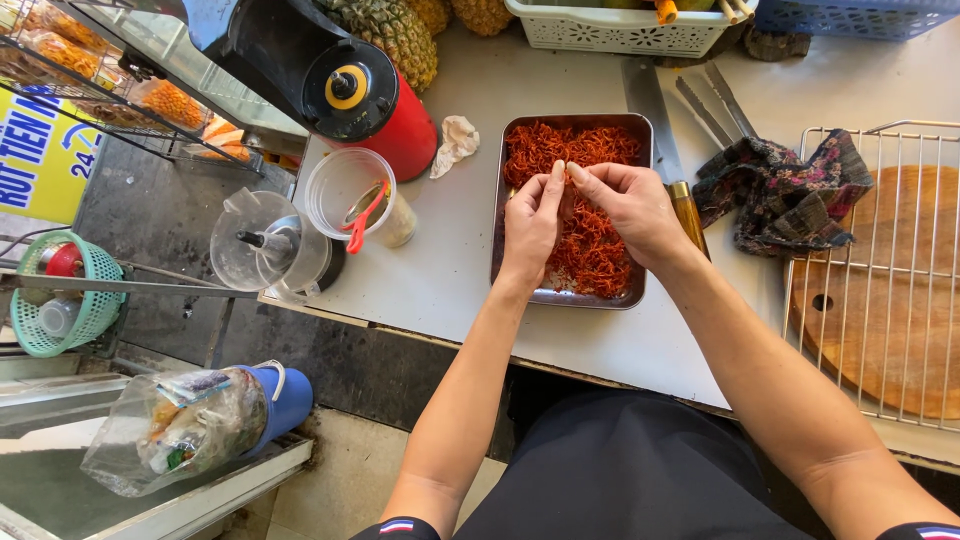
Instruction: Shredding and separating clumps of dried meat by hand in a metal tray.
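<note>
Head view: red shreds (585, 240) are pinched together by left hand (530, 225) and right hand (630, 205) over the tray (640, 300), where loose strands could be dropped onto the surface (440, 270).

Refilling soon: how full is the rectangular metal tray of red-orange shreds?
Partly full: shreds cover most of the rectangular metal tray, bare metal at its near edge.

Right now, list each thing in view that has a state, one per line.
Tray: on the counter, holding red-orange shreds.
Left hand: over the tray, fingertips pinched at the shreds.
Right hand: over the tray, fingertips meeting the left's.
Cup: open, upright, peeler inside.
Cloth: crumpled.
Rack: lying over a wooden board.
</note>
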